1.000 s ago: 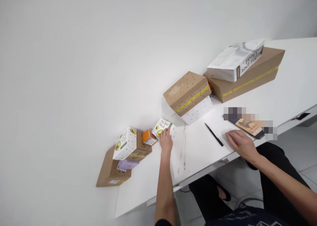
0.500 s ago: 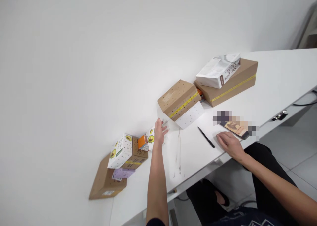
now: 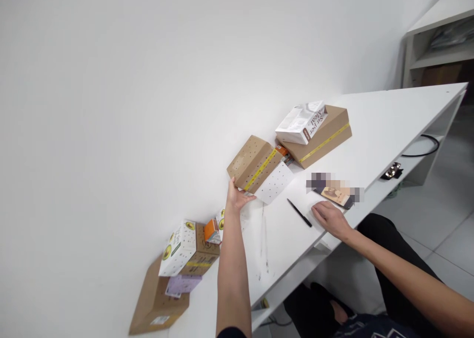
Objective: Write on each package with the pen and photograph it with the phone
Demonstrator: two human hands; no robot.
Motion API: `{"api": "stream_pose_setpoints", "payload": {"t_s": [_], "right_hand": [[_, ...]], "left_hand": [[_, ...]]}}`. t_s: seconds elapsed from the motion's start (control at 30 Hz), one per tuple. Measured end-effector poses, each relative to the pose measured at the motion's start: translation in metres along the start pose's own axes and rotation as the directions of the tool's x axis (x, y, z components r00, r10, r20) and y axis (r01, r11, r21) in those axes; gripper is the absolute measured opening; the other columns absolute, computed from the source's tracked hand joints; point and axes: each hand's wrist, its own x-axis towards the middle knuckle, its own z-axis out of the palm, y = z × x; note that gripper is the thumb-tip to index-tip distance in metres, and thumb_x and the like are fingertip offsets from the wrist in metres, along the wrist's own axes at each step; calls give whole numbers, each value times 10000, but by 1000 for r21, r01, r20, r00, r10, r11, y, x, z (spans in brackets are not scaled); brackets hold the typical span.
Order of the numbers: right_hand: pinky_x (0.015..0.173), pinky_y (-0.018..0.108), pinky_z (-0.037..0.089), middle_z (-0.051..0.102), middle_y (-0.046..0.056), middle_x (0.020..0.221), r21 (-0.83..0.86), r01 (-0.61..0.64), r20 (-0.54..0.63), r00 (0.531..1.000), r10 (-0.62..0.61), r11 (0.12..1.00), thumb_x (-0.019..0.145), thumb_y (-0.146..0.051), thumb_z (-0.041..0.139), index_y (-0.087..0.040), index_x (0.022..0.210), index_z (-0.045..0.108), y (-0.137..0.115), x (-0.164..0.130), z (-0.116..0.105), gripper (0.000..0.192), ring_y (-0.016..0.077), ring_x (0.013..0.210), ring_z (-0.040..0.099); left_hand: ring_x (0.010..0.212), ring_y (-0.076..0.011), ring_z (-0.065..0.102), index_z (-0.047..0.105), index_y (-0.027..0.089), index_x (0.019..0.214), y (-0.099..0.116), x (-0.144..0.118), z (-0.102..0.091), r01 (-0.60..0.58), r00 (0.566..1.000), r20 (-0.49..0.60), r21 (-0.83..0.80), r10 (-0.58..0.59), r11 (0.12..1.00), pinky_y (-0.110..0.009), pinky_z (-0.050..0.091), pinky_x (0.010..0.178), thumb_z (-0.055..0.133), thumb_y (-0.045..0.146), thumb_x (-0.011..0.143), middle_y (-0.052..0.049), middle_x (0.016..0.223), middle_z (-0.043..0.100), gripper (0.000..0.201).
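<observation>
Here the left hand [image 3: 236, 198], fingers spread, touches the dotted brown box [image 3: 252, 162]. Beyond it a white bag [image 3: 300, 123] reads "Super Meal". The right hand [image 3: 328, 218] lies flat and empty on the surface [image 3: 385, 131], beside a black pen [image 3: 299, 212].

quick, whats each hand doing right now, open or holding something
Left hand: open, holds nothing, fingers touching the near corner of the brown dotted box.
Right hand: open, flat on the white table, holds nothing.

A plain office or packing room.
A long white desk [image 3: 388, 131] against a bare white wall [image 3: 148, 81] carries taped cardboard boxes [image 3: 326, 131], with white shelving [image 3: 433, 47] beyond.
</observation>
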Motion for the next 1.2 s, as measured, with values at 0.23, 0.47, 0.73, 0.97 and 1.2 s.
{"api": "stream_pose_setpoints", "payload": {"t_s": [0.23,0.47,0.73,0.97,1.2], "right_hand": [[722,360,520,676,104,839,58,-116,44,993,113,992,938,-336,401,-189,822,650,0,2,0,311,227,779,643],[1022,462,427,540,149,1342,271,-104,-49,991,121,957,894,-422,469,-174,1365,455,-34,122,-7,532,281,1227,521],[1159,487,239,382,96,1493,438,39,3,999,-45,898,927,-483,420,-215,1441,348,-81,178,-19,585,257,1396,316],[1070,497,380,491,114,1391,376,209,-3,975,-224,903,933,-336,471,-249,1458,296,-110,33,-22,560,275,1326,384],[946,504,479,632,119,1209,155,87,194,974,-116,984,931,-298,422,-219,1307,526,-61,-52,6,398,298,1167,517]], "left_hand": [[1055,-353,617,330,287,1384,-3,-1,-9,47,997,63,5,-47,999,-556,556,756,412,622,830,-154,1175,520,652],[1113,-336,584,436,264,1288,-17,1,-11,-116,989,66,-181,129,977,-605,519,844,457,573,829,-137,1261,495,554],[1071,-335,605,478,263,1294,-32,-47,-22,-219,975,5,-192,224,957,-513,541,801,364,623,847,-121,1299,506,584],[1199,-286,539,495,359,1303,-129,-135,-88,-440,876,-295,-167,381,882,-399,527,816,438,620,833,-57,1370,524,540],[1240,-225,529,591,278,1207,-215,-133,-108,-191,915,-376,-93,143,977,-332,487,909,418,594,879,-68,1265,626,488]]}}
